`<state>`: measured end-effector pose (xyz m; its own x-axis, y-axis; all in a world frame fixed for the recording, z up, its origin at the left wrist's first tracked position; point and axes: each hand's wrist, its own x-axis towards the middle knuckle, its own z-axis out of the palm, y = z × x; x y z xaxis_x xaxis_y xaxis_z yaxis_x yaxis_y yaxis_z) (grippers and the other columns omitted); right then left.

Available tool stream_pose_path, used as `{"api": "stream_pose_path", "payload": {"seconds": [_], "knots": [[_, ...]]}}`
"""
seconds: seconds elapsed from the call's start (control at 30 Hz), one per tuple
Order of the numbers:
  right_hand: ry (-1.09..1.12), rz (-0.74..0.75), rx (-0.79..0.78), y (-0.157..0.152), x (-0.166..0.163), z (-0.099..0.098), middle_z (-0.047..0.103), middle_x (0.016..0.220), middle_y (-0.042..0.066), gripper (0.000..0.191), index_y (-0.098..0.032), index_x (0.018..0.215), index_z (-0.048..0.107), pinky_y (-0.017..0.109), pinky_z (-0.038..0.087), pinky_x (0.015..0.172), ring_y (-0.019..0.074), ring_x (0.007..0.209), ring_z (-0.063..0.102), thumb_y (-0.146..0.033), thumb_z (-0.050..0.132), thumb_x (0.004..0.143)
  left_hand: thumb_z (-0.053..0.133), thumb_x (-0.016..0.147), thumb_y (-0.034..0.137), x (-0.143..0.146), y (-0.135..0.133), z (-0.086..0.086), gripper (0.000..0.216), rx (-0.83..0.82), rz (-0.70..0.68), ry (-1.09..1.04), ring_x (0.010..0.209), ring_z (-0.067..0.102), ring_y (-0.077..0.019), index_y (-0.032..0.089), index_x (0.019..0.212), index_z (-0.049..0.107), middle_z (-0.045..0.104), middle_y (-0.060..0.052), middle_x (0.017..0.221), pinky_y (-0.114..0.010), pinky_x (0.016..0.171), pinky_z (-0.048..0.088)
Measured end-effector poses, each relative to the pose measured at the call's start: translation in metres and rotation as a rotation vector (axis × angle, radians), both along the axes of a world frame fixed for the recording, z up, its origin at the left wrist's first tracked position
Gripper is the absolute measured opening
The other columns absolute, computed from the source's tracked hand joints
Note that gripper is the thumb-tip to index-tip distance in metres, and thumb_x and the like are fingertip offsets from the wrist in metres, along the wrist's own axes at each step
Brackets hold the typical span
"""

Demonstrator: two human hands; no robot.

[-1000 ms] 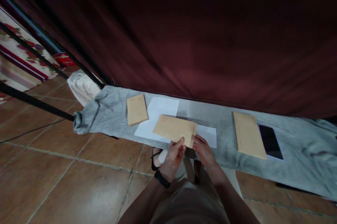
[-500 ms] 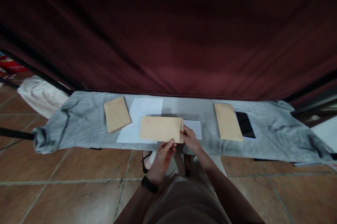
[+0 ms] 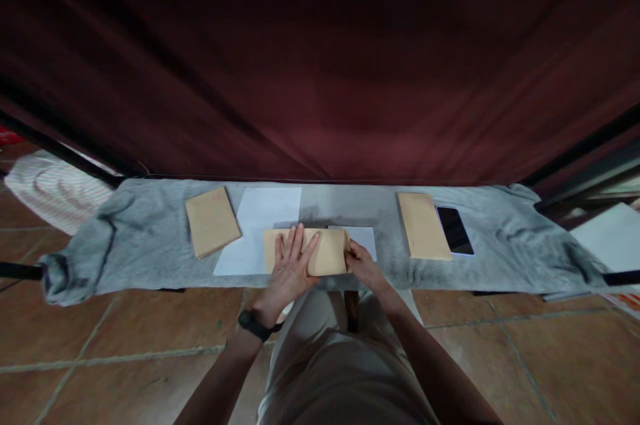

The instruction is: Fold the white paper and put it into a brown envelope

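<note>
A brown envelope lies on a grey cloth spread on the floor. My left hand rests flat on the envelope's left half, fingers spread. My right hand pinches the envelope's right end, fingers closed on its edge. Under and beside the envelope are white paper sheets, and a smaller white sheet shows just beyond my right hand.
Another brown envelope lies to the left and a third to the right, beside a dark phone. A dark red curtain hangs behind the cloth. Brown floor tiles surround me; striped fabric lies far left.
The envelope has come down from being held up to lying on the cloth. My left hand moved from its near edge to lie flat on top. The view has turned right.
</note>
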<state>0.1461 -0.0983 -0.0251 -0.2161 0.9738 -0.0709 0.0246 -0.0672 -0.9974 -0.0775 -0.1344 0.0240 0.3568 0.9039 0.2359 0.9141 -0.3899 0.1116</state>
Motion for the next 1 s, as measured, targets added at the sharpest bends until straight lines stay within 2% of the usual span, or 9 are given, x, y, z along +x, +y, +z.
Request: {"api": "stream_pose_path", "payload": {"seconds": [0.13, 0.3, 0.57, 0.73, 0.9, 1.0], "knots": [[0.048, 0.035, -0.018, -0.005, 0.006, 0.004, 0.074, 0.101, 0.002, 0.029, -0.021, 0.106, 0.070, 0.033, 0.055, 0.085, 0.0213, 0.094, 0.066, -0.033, 0.058, 0.082, 0.085, 0.069, 0.056, -0.007, 0.011, -0.001, 0.116, 0.003, -0.061, 0.056, 0.157, 0.017, -0.0454, 0.020, 0.163, 0.027, 0.019, -0.025, 0.170, -0.070, 0.123, 0.011], [0.024, 0.003, -0.019, -0.010, 0.014, 0.006, 0.075, 0.096, 0.002, 0.029, -0.021, 0.102, 0.071, 0.034, 0.054, 0.085, 0.0217, 0.091, 0.066, -0.036, 0.058, 0.081, 0.085, 0.068, 0.055, -0.005, 0.008, 0.006, 0.113, 0.012, -0.117, 0.046, 0.155, 0.024, -0.0450, 0.020, 0.162, 0.032, 0.032, -0.024, 0.165, -0.069, 0.123, 0.011], [-0.100, -0.062, -0.028, -0.015, 0.024, -0.008, 0.067, 0.077, 0.000, 0.018, -0.022, 0.084, 0.064, 0.029, 0.052, 0.074, 0.0189, 0.080, 0.061, -0.037, 0.057, 0.079, 0.085, 0.070, 0.049, 0.007, -0.001, 0.006, 0.106, 0.023, -0.101, 0.048, 0.150, 0.032, -0.0453, 0.023, 0.160, 0.036, 0.034, -0.024, 0.163, -0.067, 0.123, 0.015], [-0.160, -0.085, 0.000, -0.018, 0.029, -0.008, 0.069, 0.081, 0.000, 0.017, -0.022, 0.086, 0.063, 0.026, 0.050, 0.071, 0.0181, 0.080, 0.063, -0.036, 0.054, 0.081, 0.084, 0.072, 0.045, 0.010, -0.003, 0.003, 0.102, 0.011, -0.085, 0.046, 0.146, 0.038, -0.0444, 0.023, 0.160, 0.037, 0.032, -0.023, 0.165, -0.061, 0.120, 0.026], [-0.218, -0.145, 0.001, -0.021, 0.031, -0.004, 0.067, 0.075, -0.001, 0.013, -0.023, 0.085, 0.062, 0.023, 0.048, 0.064, 0.0156, 0.072, 0.059, -0.033, 0.054, 0.082, 0.080, 0.076, 0.039, 0.011, -0.003, 0.000, 0.097, 0.024, -0.106, 0.046, 0.143, 0.043, -0.0412, 0.023, 0.160, 0.036, 0.046, -0.021, 0.156, -0.066, 0.123, 0.014], [-0.240, -0.183, 0.018, -0.024, 0.032, 0.001, 0.066, 0.073, -0.001, 0.015, -0.023, 0.088, 0.062, 0.024, 0.048, 0.062, 0.0157, 0.069, 0.060, -0.034, 0.054, 0.085, 0.080, 0.075, 0.037, 0.013, -0.002, -0.004, 0.099, 0.020, -0.108, 0.039, 0.144, 0.042, -0.0411, 0.020, 0.161, 0.034, 0.048, -0.022, 0.153, -0.067, 0.124, 0.012]]}}
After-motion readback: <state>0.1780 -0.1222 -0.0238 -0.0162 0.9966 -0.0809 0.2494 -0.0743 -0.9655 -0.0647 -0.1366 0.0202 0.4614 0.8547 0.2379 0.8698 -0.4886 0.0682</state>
